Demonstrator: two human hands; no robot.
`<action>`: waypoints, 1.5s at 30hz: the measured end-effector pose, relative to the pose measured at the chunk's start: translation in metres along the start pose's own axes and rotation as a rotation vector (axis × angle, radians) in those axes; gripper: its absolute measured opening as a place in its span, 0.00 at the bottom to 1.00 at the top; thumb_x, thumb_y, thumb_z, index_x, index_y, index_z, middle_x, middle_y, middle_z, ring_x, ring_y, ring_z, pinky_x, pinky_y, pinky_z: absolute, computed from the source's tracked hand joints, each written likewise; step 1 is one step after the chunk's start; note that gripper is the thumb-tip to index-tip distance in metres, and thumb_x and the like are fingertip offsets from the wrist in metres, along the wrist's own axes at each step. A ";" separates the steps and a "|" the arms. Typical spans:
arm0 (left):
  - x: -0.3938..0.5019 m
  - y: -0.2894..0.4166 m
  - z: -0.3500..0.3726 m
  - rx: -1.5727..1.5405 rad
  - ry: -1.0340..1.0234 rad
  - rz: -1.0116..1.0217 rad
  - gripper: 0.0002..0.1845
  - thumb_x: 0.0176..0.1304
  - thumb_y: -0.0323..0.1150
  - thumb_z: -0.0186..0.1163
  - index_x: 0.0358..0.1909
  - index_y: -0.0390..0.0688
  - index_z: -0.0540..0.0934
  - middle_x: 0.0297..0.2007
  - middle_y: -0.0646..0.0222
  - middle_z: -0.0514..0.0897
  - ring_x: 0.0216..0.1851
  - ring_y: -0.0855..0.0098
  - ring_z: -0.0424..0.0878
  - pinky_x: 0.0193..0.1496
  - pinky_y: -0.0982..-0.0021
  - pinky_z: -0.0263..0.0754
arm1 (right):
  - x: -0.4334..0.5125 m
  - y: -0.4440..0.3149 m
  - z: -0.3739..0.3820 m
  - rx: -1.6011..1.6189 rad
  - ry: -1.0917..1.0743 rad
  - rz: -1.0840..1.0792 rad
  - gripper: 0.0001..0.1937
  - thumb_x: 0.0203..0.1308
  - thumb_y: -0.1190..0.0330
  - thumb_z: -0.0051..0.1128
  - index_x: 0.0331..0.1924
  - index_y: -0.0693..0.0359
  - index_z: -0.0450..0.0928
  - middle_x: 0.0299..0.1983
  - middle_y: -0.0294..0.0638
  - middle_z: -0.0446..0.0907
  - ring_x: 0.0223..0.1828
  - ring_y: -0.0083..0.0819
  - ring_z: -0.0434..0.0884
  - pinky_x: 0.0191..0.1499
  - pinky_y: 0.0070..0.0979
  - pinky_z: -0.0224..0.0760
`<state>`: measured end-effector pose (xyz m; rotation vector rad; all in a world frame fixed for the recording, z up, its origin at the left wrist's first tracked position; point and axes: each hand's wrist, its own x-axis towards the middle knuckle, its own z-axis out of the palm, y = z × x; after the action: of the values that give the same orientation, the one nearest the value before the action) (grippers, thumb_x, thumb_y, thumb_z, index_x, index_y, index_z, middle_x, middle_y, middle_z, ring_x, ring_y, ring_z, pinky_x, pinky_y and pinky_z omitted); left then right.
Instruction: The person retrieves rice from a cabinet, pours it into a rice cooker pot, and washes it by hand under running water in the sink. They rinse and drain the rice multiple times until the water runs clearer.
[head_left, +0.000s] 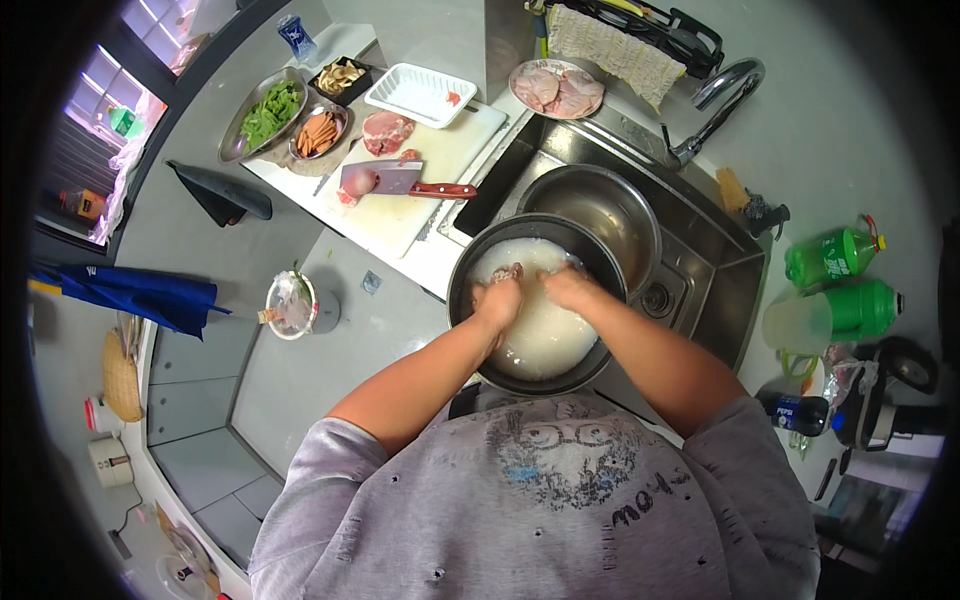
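A large dark pot (534, 371) of cloudy white liquid stands at the sink's near edge, close to the body. My left hand (501, 294) is at the pot's left side, fingers bent, with wet, grainy bits on them that look like rice. My right hand (568, 286) dips into the liquid at the pot's upper right; its fingertips are partly hidden. Whether either hand grips anything under the surface cannot be told. Behind the pot, a steel basin (626, 202) with water sits in the steel sink (712, 289).
Left of the sink, a cleaver (386, 178) and raw meat (387, 133) lie on a white cutting board (382, 221). Beyond are a white plastic tray (420, 94) and a dish of greens (271, 116). A plate of raw poultry (556, 88) stands behind the sink, near the faucet (724, 112).
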<state>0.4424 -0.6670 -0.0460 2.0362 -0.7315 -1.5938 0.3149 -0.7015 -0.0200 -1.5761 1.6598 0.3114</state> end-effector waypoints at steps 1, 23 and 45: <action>0.003 0.000 0.002 -0.037 -0.058 -0.063 0.33 0.67 0.53 0.39 0.64 0.38 0.63 0.62 0.51 0.65 0.63 0.58 0.63 0.65 0.62 0.54 | -0.002 -0.003 0.005 0.003 -0.071 -0.005 0.31 0.64 0.50 0.40 0.62 0.66 0.63 0.61 0.57 0.66 0.61 0.49 0.68 0.63 0.35 0.59; -0.045 0.027 0.010 -1.004 -0.703 -0.064 0.30 0.61 0.63 0.41 0.46 0.49 0.77 0.43 0.69 0.79 0.44 0.66 0.76 0.52 0.67 0.68 | -0.016 -0.020 0.039 1.182 0.371 -0.368 0.42 0.64 0.40 0.32 0.68 0.68 0.46 0.70 0.56 0.46 0.72 0.42 0.42 0.71 0.32 0.34; 0.036 -0.003 0.004 0.948 -0.511 0.325 0.24 0.64 0.35 0.40 0.60 0.37 0.67 0.62 0.51 0.66 0.67 0.58 0.58 0.60 0.64 0.61 | 0.019 0.020 0.018 -0.208 -0.014 -0.199 0.22 0.66 0.58 0.36 0.50 0.66 0.75 0.49 0.59 0.75 0.51 0.50 0.76 0.54 0.40 0.67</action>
<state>0.4458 -0.6881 -0.0748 1.8516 -2.2168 -1.7457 0.3056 -0.6997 -0.0518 -1.8734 1.4824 0.4001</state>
